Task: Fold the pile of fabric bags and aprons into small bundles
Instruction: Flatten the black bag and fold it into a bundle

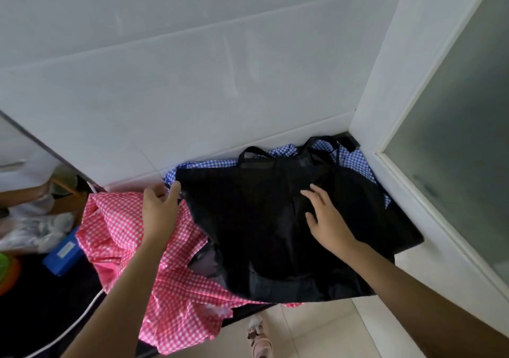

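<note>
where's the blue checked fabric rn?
Head view, right of centre: the blue checked fabric lies under the black bag, peeking out along the white wall, pink checked fabric to its left.

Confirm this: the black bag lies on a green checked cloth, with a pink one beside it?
Not green: the head view shows the black bag lying on a blue checked cloth, with the pink cloth beside it.

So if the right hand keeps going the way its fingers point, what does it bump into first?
Probably the black bag: the right hand points across it with open fingers. Whether it already touches is unclear.
</note>
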A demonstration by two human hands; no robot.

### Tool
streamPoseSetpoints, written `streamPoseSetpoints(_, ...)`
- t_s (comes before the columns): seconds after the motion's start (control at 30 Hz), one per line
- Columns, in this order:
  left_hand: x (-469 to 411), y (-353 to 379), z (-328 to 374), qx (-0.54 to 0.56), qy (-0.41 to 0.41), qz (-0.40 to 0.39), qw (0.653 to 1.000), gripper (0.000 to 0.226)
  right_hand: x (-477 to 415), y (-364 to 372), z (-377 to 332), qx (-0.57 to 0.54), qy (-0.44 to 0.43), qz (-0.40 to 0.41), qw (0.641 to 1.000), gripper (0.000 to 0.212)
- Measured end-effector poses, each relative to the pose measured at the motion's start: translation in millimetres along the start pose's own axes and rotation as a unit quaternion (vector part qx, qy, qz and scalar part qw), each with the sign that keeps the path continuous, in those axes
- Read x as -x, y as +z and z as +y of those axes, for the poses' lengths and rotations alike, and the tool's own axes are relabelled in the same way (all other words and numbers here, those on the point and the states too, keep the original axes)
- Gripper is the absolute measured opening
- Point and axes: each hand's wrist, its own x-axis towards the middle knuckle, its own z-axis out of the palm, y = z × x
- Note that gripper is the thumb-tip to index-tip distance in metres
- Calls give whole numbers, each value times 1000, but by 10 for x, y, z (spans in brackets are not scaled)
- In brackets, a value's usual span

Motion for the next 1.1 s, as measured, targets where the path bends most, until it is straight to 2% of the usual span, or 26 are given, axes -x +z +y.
streamPoseSetpoints(0.07, 254, -101, -66, -49, 52, -104, 992, 40, 335, 114, -14, -5, -40, 5, 999, 46)
streamPoseSetpoints(0.13, 455, -144, -149, -98, 68, -224, 967, 33, 622, 187, -15, -10, -66, 0, 998, 47)
streamPoseSetpoints(0.2, 625, -149, -273, -151, 87, -308, 935, 52, 859, 254, 1, -35, -55, -39, 997, 68)
streamPoseSetpoints(0.23, 719, -149, -332, -166, 101, -311, 930, 67, 975, 297, 8, -39, -46, -67, 996, 78)
streamPoseSetpoints(0.27, 815, -135, -370, -169, 120, -281, 937, 79, 1067, 343, 13, -25, -46, -85, 995, 86)
streamPoseSetpoints(0.33, 1006, -121, -403, -157, 160, -162, 961, 88, 1235, 466, 32, 33, -60, -86, 994, 89)
streamPoseSetpoints(0.37, 1098, -108, -436, -149, 200, -98, 963, 83, 1296, 522, 25, 61, -64, -75, 993, 87)
streamPoseSetpoints(0.43, 1330, -58, -476, -151, 306, -7, 940, 61, 1367, 581, -24, 95, -53, -49, 993, 86)
streamPoseSetpoints(0.5, 1496, 48, -489, -178, 353, -7, 919, 45, 1338, 609, -70, 113, -42, -25, 992, 87)
streamPoseSetpoints(0.57, 1540, 186, -536, -221, 355, -39, 907, 41, 1298, 650, -82, 133, -38, -17, 990, 89)
streamPoseSetpoints(0.67, 1508, 318, -635, -271, 323, -68, 904, 48, 1310, 747, -46, 149, -31, -24, 988, 87)
streamPoseSetpoints(0.8, 1354, 370, -738, -268, 162, -128, 941, 32, 1257, 759, -8, 164, -10, -51, 985, 71)
streamPoseSetpoints(0.9, 1268, 373, -808, -300, 121, -125, 938, 19, 1208, 689, 12, 151, -12, -108, 983, 69)
streamPoseSetpoints(1.0, 1244, 301, -803, -195, 88, -73, 974, 21, 1241, 653, 13, 174, -29, -164, 971, 92)
streamPoseSetpoints(1.1, 1135, 166, -634, -70, -68, -20, 995, 26, 1306, 657, 58, 207, -35, -120, 970, 83)
